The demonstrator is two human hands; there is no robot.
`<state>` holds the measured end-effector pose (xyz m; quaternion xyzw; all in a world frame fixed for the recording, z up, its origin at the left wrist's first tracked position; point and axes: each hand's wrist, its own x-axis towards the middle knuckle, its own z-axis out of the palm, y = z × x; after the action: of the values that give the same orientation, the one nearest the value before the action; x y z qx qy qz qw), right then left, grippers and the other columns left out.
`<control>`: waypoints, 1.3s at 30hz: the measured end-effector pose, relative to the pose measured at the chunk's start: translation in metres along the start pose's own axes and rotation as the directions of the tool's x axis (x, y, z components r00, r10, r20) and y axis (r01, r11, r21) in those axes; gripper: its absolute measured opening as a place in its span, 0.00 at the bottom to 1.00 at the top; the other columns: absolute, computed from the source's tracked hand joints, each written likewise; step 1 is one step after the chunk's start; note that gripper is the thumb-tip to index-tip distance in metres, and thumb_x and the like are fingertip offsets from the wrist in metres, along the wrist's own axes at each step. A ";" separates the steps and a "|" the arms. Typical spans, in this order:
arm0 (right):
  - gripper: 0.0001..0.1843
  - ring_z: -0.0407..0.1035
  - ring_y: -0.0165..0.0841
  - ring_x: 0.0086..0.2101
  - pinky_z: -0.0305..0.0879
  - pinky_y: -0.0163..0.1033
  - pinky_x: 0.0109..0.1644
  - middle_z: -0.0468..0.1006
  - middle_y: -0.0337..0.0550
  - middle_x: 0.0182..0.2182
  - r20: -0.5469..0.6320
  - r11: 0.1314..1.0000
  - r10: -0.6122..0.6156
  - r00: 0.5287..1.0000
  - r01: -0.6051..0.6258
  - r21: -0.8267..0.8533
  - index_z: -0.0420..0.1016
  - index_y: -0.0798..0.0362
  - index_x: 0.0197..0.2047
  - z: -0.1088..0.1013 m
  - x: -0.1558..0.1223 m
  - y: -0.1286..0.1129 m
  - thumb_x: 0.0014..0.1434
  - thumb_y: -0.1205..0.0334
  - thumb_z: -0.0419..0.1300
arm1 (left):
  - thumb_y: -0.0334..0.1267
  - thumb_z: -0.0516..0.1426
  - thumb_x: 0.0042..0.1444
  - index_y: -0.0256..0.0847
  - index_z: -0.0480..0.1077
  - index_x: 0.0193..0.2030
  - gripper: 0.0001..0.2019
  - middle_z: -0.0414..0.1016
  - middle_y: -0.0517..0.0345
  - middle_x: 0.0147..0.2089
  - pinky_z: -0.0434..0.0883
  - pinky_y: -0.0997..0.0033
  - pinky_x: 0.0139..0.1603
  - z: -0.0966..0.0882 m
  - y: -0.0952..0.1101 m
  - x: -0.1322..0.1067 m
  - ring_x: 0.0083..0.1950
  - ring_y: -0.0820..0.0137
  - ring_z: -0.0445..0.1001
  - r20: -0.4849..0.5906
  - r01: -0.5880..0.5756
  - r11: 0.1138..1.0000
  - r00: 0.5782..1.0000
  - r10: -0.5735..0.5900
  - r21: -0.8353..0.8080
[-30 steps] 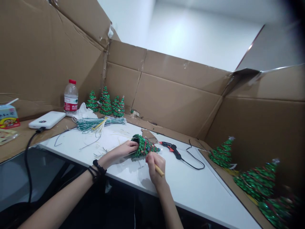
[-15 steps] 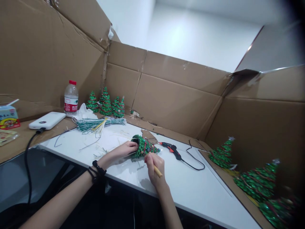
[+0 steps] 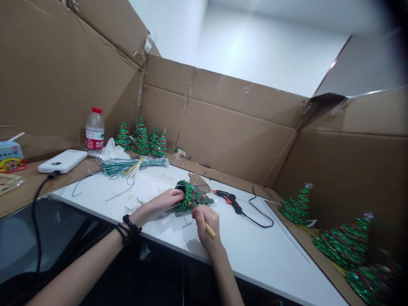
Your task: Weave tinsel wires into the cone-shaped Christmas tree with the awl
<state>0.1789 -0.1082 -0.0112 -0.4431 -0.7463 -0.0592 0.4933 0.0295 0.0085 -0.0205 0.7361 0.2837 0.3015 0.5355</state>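
Observation:
A small green Christmas tree (image 3: pixel 193 197) with red garland and tiny coloured balls lies tilted over the white tabletop, its tip to the right. My left hand (image 3: pixel 171 198) grips it at the open base, some fingers inside the hollow. My right hand (image 3: pixel 208 222) is closed around a tool with a yellowish wooden handle (image 3: pixel 210 230); the tool's working end is hidden by my fingers and points at the tree's near side. Just right of the tree lies a black and orange hot glue gun (image 3: pixel 229 199), its front end near a brown cardboard scrap (image 3: pixel 200 182).
Green and white wire ties (image 3: pixel 135 165) lie bundled at the back left, with loose strands around. Behind them stand several finished trees (image 3: pixel 142 140) and a red-capped bottle (image 3: pixel 94 131). A white power bank (image 3: pixel 63 161) is at left. More trees (image 3: pixel 344 242) line the right edge. Cardboard walls (image 3: pixel 236 123) enclose the table.
Almost nothing differs. My right hand and its wooden-handled tool have shifted very slightly left; my left hand keeps the tree in the same place.

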 end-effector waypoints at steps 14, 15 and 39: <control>0.21 0.61 0.28 0.21 0.54 0.34 0.27 0.65 0.37 0.18 -0.002 0.999 0.037 0.999 -0.036 0.032 0.61 0.51 0.22 -0.001 0.001 -0.002 0.65 0.62 0.41 | 0.54 0.51 0.53 0.40 0.61 0.25 0.18 0.58 0.64 0.24 0.56 0.70 0.31 0.005 0.024 -0.009 0.27 0.72 0.56 0.002 -0.026 0.993 1.000 0.026 -0.119; 0.21 0.61 0.28 0.21 0.54 0.34 0.27 0.65 0.37 0.18 -0.006 0.999 0.036 0.999 -0.036 0.037 0.61 0.51 0.22 -0.001 0.001 -0.002 0.65 0.62 0.41 | 0.55 0.51 0.53 0.40 0.62 0.25 0.19 0.59 0.64 0.25 0.57 0.70 0.31 0.005 0.022 -0.009 0.28 0.72 0.57 0.000 -0.031 0.994 1.000 0.031 -0.104; 0.24 0.55 0.28 0.20 0.52 0.35 0.26 0.59 0.33 0.16 -0.140 0.898 0.365 0.921 -0.308 0.313 0.59 0.51 0.21 0.012 0.021 -0.006 0.66 0.50 0.42 | 0.55 0.55 0.52 0.35 0.70 0.38 0.22 0.71 0.55 0.35 0.61 0.70 0.38 0.003 0.019 -0.011 0.35 0.69 0.66 0.037 0.015 0.994 0.999 -0.011 -0.108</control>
<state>0.1640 -0.0928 0.0016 -0.4823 -0.6067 0.0922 0.6252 0.0263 -0.0070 -0.0047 0.7095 0.2617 0.2995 0.5817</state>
